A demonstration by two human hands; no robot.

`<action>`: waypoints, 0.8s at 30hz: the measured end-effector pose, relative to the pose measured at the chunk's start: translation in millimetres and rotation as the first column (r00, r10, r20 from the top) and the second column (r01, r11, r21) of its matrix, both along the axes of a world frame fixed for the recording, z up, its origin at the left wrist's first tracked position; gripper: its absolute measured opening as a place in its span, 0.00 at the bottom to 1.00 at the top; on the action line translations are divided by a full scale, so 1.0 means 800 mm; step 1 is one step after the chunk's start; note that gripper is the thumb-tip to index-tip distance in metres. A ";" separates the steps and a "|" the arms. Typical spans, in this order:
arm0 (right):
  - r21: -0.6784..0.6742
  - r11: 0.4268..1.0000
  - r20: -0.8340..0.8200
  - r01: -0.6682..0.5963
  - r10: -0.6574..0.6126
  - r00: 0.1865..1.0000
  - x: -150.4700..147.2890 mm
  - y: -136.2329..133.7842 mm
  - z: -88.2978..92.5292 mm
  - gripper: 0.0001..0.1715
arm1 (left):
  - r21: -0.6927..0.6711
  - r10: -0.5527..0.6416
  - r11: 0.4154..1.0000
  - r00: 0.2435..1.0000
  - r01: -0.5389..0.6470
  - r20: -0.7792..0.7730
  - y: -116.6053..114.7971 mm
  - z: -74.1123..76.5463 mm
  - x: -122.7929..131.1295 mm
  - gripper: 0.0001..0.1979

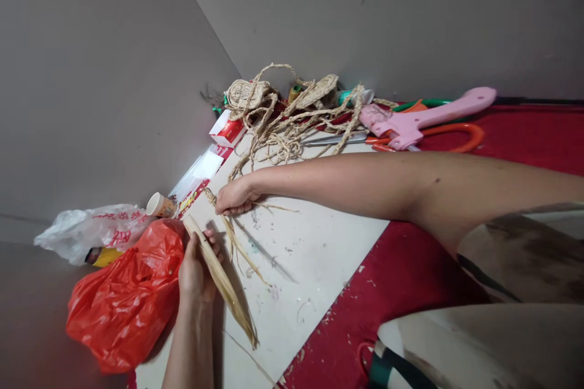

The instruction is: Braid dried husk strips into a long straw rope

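My left hand [197, 270] is closed around a long, pale yellow dried corn husk [224, 287], pinched near its wide end between thumb and fingers. The husk's narrow tip points down over the white board. Just above it, my right hand [235, 196] is a fist gripping the end of a braided husk rope [236, 167]. Loose husk strands [246, 255] hang out below this fist and to its right. From there the braid runs up into a tangled pile of rope [285, 134], which includes coiled bundles. The two hands are close together but apart.
A white board [314, 261] lies on a red cloth [410, 261] scattered with scraps. Orange-handled scissors [456, 134] and a pink plastic tool [415, 121] lie upper right. A red plastic bag [132, 298], a white bag [109, 225], a paper cup [159, 205] and a red-white box [228, 127] line the left side.
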State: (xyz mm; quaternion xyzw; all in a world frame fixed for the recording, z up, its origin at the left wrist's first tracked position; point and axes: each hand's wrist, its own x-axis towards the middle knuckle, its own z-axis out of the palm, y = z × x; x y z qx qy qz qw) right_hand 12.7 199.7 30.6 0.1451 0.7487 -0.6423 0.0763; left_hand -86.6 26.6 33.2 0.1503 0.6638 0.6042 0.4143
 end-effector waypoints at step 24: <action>-0.064 0.998 -0.067 0.007 -0.012 0.998 -0.001 0.003 -0.006 0.15 | -0.091 -0.037 0.996 0.976 0.018 -0.212 0.021 -0.018 0.004 0.18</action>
